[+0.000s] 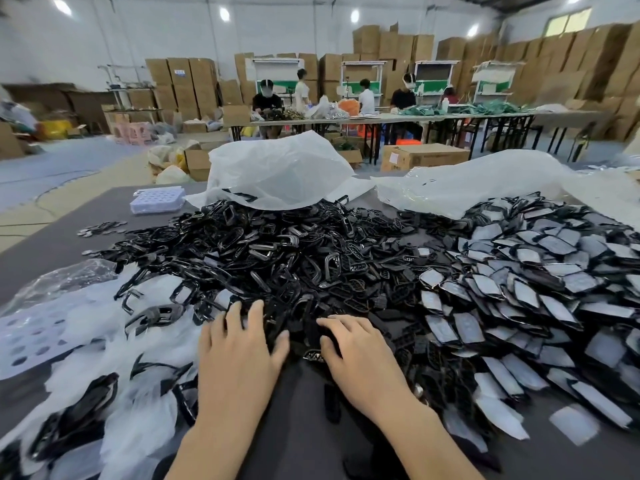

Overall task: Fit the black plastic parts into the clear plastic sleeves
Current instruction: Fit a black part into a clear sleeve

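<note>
Glossy black plastic parts [277, 258] heaped mid-table; clear plastic sleeves [131, 341] strewn left.

From the person's seat, the heap of parts [277, 258] lies on the table [311, 438] at 12 o'clock. The left hand [239, 344] and the right hand [356, 351] rest side by side on its near edge. The sleeves [138, 427] lie at 8 o'clock and a pile of flat pieces [540, 292] at 2 o'clock. Behind the heap, the middle bag [277, 171] sits at 12 o'clock, the right-hand bag [485, 181] at 1 and a small box [157, 199] at 11.

A factory packing hall: stacked cardboard boxes [540, 67], seated workers [266, 98] at long tables [381, 119].
</note>
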Available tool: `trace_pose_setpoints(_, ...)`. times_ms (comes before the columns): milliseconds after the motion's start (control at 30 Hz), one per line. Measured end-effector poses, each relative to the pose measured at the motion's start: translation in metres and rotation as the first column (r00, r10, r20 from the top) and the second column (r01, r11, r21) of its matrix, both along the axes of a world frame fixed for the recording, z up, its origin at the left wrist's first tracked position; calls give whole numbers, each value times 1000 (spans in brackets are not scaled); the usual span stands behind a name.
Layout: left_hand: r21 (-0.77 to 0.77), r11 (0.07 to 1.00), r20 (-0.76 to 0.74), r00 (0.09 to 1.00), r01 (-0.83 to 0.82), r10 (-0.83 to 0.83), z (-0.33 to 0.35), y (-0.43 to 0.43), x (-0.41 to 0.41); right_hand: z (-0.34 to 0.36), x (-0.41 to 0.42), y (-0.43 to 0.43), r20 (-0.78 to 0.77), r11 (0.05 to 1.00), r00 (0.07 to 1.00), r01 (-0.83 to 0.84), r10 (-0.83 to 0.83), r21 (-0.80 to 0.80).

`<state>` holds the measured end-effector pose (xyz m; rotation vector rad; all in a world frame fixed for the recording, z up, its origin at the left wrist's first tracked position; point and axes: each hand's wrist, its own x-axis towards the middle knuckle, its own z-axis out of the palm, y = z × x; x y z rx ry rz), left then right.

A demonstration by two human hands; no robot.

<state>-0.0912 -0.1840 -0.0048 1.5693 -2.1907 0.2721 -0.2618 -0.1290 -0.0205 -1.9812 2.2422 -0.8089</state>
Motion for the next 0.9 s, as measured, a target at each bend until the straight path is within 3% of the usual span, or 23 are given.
trace_pose_setpoints(167,-102,983,38,988,156,-153,-5,5,-1,5,1,3,110,997,994,-7,16,-83)
trace_pose_setpoints(267,-202,951,-18,970,234,-243,-6,9,-1,11,7,7,193,978,979,-20,61,-209)
trace_pose_setpoints(333,-285,918,-65,950,277,-307,-7,11,-3,13,13,10,417,970,900,-25,127,-240)
trace_pose_setpoints(400,-317,887,-69,924,336,-375,-8,14,-5,15,18,12,634,978,755,-49,168,-201)
trace_pose_setpoints(467,-316,874,-82,907,369,-413,-10,15,-5,17,20,12,731,983,660,-72,173,-168)
trace_pose_setpoints(633,-308,876,-119,898,372,-423,-10,13,-3,19,16,9,830,988,538,-45,146,-145)
trace_pose_setpoints(767,-305,880,-149,895,363,-421,-10,15,-4,18,12,8,821,993,562,-1,98,-118)
trace_pose_setpoints(900,-253,919,-272,890,301,-367,-5,17,-3,17,11,9,791,989,605,43,86,-140)
